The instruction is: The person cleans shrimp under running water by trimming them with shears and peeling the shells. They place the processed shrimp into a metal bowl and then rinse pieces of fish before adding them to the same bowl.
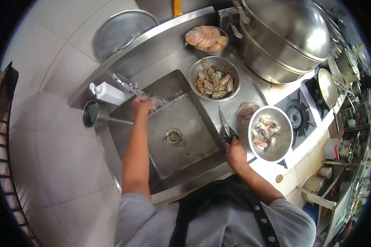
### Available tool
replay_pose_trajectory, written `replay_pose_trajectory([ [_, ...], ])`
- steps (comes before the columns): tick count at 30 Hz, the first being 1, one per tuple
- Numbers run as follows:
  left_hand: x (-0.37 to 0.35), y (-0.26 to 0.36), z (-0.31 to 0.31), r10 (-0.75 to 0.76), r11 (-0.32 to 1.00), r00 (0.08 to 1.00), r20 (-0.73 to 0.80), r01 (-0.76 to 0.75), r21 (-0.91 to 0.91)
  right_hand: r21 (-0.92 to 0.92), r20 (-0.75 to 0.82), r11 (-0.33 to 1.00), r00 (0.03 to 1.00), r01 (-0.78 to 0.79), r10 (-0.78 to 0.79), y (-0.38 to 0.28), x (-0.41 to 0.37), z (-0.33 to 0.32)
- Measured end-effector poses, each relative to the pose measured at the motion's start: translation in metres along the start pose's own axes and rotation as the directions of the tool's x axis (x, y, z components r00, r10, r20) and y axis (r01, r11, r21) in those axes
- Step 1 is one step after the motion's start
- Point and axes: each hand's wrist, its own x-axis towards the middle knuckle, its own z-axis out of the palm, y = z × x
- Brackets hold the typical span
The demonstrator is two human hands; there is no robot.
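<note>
My left hand (142,106) is over the left part of the steel sink (193,140), beside the water running from the tap (125,83). Its fingers are curled, and splashing water hides whatever may be in them. On the counter edge right of the sink, my right hand (236,153) is closed around the black handles of a pair of scissors (224,122), blades pointing away from me. Close to that hand is a white-rimmed bowl (254,151) with shrimp pieces (266,132) in it. Farther back, a steel bowl (194,87) holds more shrimp (214,82).
A bowl of pale raw meat (208,38) stands at the back. A crumpled pinkish thing (247,112) lies beside the white-rimmed bowl. A large steamer pot (276,53) and a gas burner (297,114) are on the right. A saucepan (95,114) and white bottle (109,94) sit left.
</note>
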Motion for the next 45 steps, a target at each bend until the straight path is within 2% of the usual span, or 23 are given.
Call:
replay_pose_trajectory([
  [1,0.001,-0.008,-0.001,-0.012,0.997,0.998,0.056,0.016,-0.078,-0.020,-0.103,0.999,0.994,0.033,-0.035,0.000,-0.001,0.002],
  [2,0.002,-0.015,0.001,-0.020,0.987,0.994,0.112,0.038,-0.155,-0.051,-0.130,0.995,0.987,0.085,-0.091,0.000,-0.004,0.002],
  [3,0.000,-0.019,0.002,-0.016,0.987,0.993,0.121,0.035,-0.157,-0.053,-0.137,0.996,0.987,0.077,-0.084,-0.002,-0.009,-0.002],
  [5,0.002,-0.025,-0.004,-0.021,0.970,0.972,0.232,0.077,-0.232,-0.100,-0.095,0.970,0.969,0.220,-0.229,-0.016,-0.016,-0.007],
  [6,0.006,-0.029,-0.008,-0.021,0.970,0.976,0.218,0.072,-0.231,0.028,0.016,0.966,0.966,0.258,-0.259,-0.033,-0.018,-0.019],
  [7,0.008,-0.032,-0.011,-0.003,0.959,0.961,0.275,0.081,-0.273,0.035,0.019,0.961,0.961,0.275,-0.275,-0.050,-0.013,-0.024],
  [9,0.011,-0.029,-0.020,0.028,0.944,0.949,0.314,0.079,-0.321,0.238,0.092,0.830,0.839,0.504,-0.536,-0.090,0.011,-0.030],
  [11,0.007,-0.015,-0.027,0.048,0.984,0.956,0.290,0.005,-0.181,0.336,-0.170,0.650,0.723,0.682,-0.670,-0.138,0.054,-0.016],
  [16,-0.017,0.022,-0.041,0.111,0.966,0.946,0.305,-0.030,-0.259,0.244,-0.248,0.670,0.713,0.701,-0.655,-0.248,0.155,0.021],
  [18,-0.019,0.022,-0.051,0.141,0.951,0.927,0.347,-0.029,-0.309,0.318,-0.109,0.627,0.685,0.711,-0.721,-0.271,0.169,0.020],
  [19,-0.022,0.021,-0.056,0.133,0.949,0.933,0.334,-0.023,-0.313,0.319,-0.096,0.621,0.676,0.716,-0.730,-0.276,0.170,0.019],
  [21,-0.032,0.016,-0.062,0.164,0.933,0.949,0.268,-0.062,-0.354,0.410,-0.105,0.530,0.615,0.743,-0.781,-0.275,0.167,0.016],
  [24,-0.053,0.010,-0.068,0.184,0.953,0.951,0.250,-0.111,-0.281,0.380,0.017,0.588,0.631,0.714,-0.776,-0.270,0.154,0.017],
  [27,-0.084,0.007,-0.064,0.163,0.942,0.960,0.229,-0.082,-0.326,0.403,-0.023,0.547,0.606,0.733,-0.795,-0.257,0.140,0.023],
  [28,-0.091,0.001,-0.062,0.187,0.965,0.962,0.197,-0.142,-0.219,0.408,-0.019,0.546,0.604,0.732,-0.797,-0.252,0.134,0.025],
  [31,-0.112,-0.024,-0.047,0.179,0.969,0.973,0.147,-0.148,-0.197,0.400,-0.036,0.561,0.624,0.725,-0.781,-0.229,0.119,0.025],
  [33,-0.127,-0.036,-0.039,0.193,0.976,0.971,0.141,-0.175,-0.127,0.548,0.085,0.622,0.703,0.559,-0.706,-0.212,0.112,0.025],
  [35,-0.144,-0.045,-0.027,0.220,0.948,0.964,0.152,-0.175,-0.266,0.579,0.077,0.619,0.721,0.530,-0.689,-0.195,0.106,0.026],
  [36,-0.152,-0.046,-0.022,0.216,0.929,0.961,0.170,-0.149,-0.339,0.610,0.071,0.614,0.737,0.500,-0.672,-0.187,0.102,0.025],
  [40,-0.175,-0.054,-0.011,0.132,0.919,0.968,0.212,-0.039,-0.393,0.649,0.056,0.568,0.712,0.507,-0.700,-0.161,0.094,0.024],
  [42,-0.179,-0.065,-0.005,0.052,0.838,0.942,0.332,0.140,-0.528,0.653,0.079,0.608,0.758,0.451,-0.648,-0.151,0.094,0.028],
  [43,-0.188,-0.059,-0.002,0.044,0.835,0.943,0.329,0.147,-0.531,0.652,0.089,0.612,0.756,0.449,-0.649,-0.148,0.093,0.024],
  [45,-0.206,-0.044,0.003,0.041,0.707,0.948,0.315,0.195,-0.680,0.590,0.019,0.593,0.724,0.548,-0.689,-0.143,0.091,0.017],
])
